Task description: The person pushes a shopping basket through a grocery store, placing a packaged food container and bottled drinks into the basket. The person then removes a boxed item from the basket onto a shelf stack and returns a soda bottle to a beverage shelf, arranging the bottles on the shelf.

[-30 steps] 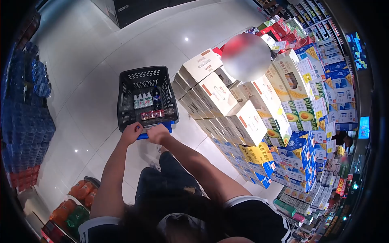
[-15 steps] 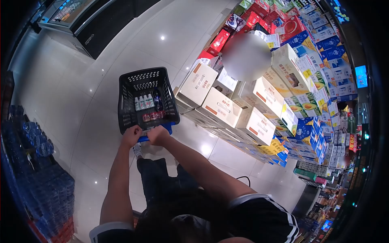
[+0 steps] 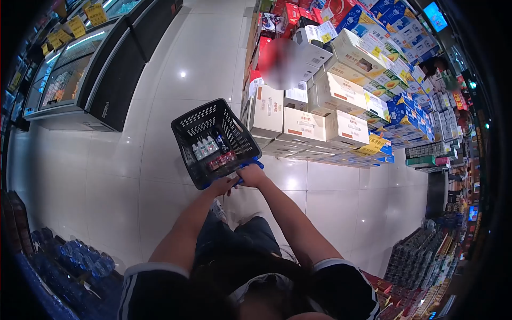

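A black perforated shopping basket (image 3: 184, 154) is in front of me, its blue handle (image 3: 259, 161) on the side nearest my body. My right hand (image 3: 250, 175) is closed around the handle at its right part. To the left of it, my left hand (image 3: 220, 186) has its fingers curled at the same handle, partly hidden. Inside the basket stand several small white bottles (image 3: 205, 148). Next to them lie a dark blue item (image 3: 221, 142) and a row of red-wrapped items (image 3: 222, 160), whose kind I cannot make out.
Stacked cream cartons (image 3: 304, 124) rise close to the basket's right, with blue boxes (image 3: 406, 114) beyond. A black-sided freezer case (image 3: 114, 90) stands ahead on the left. Packs of bottled water (image 3: 80, 258) are piled at lower left. Glossy tiled floor (image 3: 165, 128) runs between them.
My view has turned, and the basket now sits further right in view and is angled differently. The freezer shows more fully. Both hands remain at the handle.
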Available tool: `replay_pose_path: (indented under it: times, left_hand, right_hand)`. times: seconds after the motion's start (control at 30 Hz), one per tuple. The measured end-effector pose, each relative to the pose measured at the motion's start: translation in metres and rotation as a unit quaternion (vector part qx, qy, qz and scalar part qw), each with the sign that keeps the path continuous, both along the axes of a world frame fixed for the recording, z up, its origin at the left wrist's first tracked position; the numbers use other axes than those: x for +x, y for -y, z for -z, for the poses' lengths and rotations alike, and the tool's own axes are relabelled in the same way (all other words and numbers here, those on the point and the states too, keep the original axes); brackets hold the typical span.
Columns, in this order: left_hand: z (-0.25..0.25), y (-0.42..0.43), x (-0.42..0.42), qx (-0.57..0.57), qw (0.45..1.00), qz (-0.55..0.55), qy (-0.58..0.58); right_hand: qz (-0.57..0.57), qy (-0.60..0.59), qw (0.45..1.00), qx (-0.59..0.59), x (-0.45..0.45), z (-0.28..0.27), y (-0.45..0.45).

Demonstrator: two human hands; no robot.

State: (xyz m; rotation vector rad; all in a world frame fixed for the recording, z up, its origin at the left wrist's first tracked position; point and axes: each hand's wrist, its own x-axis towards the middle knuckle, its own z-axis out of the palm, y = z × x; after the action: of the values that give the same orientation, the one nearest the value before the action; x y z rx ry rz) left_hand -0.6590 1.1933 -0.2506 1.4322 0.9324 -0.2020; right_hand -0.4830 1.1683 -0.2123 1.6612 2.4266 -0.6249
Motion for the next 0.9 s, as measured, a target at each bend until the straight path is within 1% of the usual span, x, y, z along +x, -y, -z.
replay_pose_path:
  times: [0.07, 0.13, 0.27, 0.33, 0.37, 0.4, 0.47, 0.5, 0.53, 0.6, 0.63, 0.67, 0.73, 0.8, 0.83, 0.87, 0.9]
  left_hand:
    - [0.023, 0.025, -0.002, 0.014, 0.999, 0.031, 0.039]
    - [0.03, 0.05, -0.005, 0.026, 0.996, 0.075, 0.031]
    - [0.042, 0.089, -0.034, 0.052, 0.987, 0.153, 0.001]
    - [0.041, 0.097, -0.058, 0.087, 0.977, 0.19, 0.028]
    - [0.041, 0.099, -0.068, 0.08, 0.977, 0.195, 0.026]
    - [0.038, 0.099, -0.076, 0.086, 0.975, 0.203, 0.023]
    - [0.031, 0.105, -0.099, 0.111, 0.972, 0.202, 0.055]
    - [0.028, 0.11, -0.111, 0.116, 0.969, 0.212, 0.048]
    - [0.026, 0.117, -0.12, 0.126, 0.972, 0.191, 0.043]
    - [0.022, 0.129, -0.127, 0.154, 0.974, 0.158, 0.042]
    - [0.02, 0.135, -0.131, 0.163, 0.971, 0.172, 0.033]
    - [0.019, 0.143, -0.131, 0.173, 0.965, 0.195, 0.036]
    - [0.017, 0.171, -0.138, 0.101, 0.968, 0.228, 0.024]
    - [0.051, 0.206, -0.147, 0.097, 0.95, 0.295, 0.023]
    - [0.067, 0.226, -0.159, 0.085, 0.932, 0.351, 0.026]
    - [0.073, 0.236, -0.167, 0.071, 0.911, 0.404, 0.029]
    - [0.067, 0.237, -0.175, 0.073, 0.905, 0.418, 0.024]
  right_hand:
    - [0.042, 0.003, 0.999, 0.022, -0.004, 0.007, 0.034]
    - [0.065, 0.036, 0.997, 0.035, -0.013, 0.012, 0.069]
    - [0.126, 0.035, 0.991, -0.01, -0.049, 0.021, 0.13]
    - [0.171, 0.024, 0.985, -0.014, -0.076, 0.021, 0.149]
    - [0.191, 0.022, 0.981, 0.009, -0.089, 0.021, 0.154]
    - [0.199, 0.018, 0.98, 0.014, -0.097, 0.018, 0.157]
    - [0.209, 0.027, 0.977, 0.007, -0.12, 0.015, 0.165]
    - [0.214, 0.017, 0.976, 0.016, -0.129, 0.013, 0.168]
    - [0.226, 0.009, 0.974, 0.022, -0.139, 0.01, 0.173]
    - [0.244, 0.023, 0.969, -0.016, -0.151, 0.006, 0.185]
    - [0.267, 0.016, 0.963, 0.02, -0.156, 0.004, 0.194]
    - [0.29, 0.016, 0.956, 0.031, -0.159, 0.01, 0.206]
    - [0.279, 0.055, 0.959, -0.013, -0.172, 0.022, 0.24]
    - [0.309, 0.092, 0.947, 0.006, -0.194, 0.035, 0.286]
    - [0.331, 0.058, 0.942, -0.026, -0.211, 0.038, 0.314]
    - [0.35, 0.024, 0.935, -0.059, -0.226, 0.032, 0.334]
    - [0.378, 0.003, 0.921, -0.096, -0.244, 0.014, 0.346]
